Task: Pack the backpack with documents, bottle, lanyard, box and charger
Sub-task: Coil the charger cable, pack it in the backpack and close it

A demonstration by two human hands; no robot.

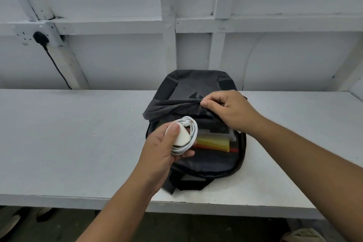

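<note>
Two hands meet at the centre of the frame over the dark backpack point(196, 82), which lies on the grey table point(68, 133). The left hand point(159, 149) grips the white charger point(181, 135) at the left rim of the opening, thumb pressed across the plug and fingers curled under the coiled cable. The right hand point(229, 110) pinches the flap point(172, 107) and holds it lifted. The compartment gapes just right of the charger, with yellow documents point(213, 142) inside. The coil's long axis stands roughly upright in frame, so a short move rightward and down would likely seat it.
</note>
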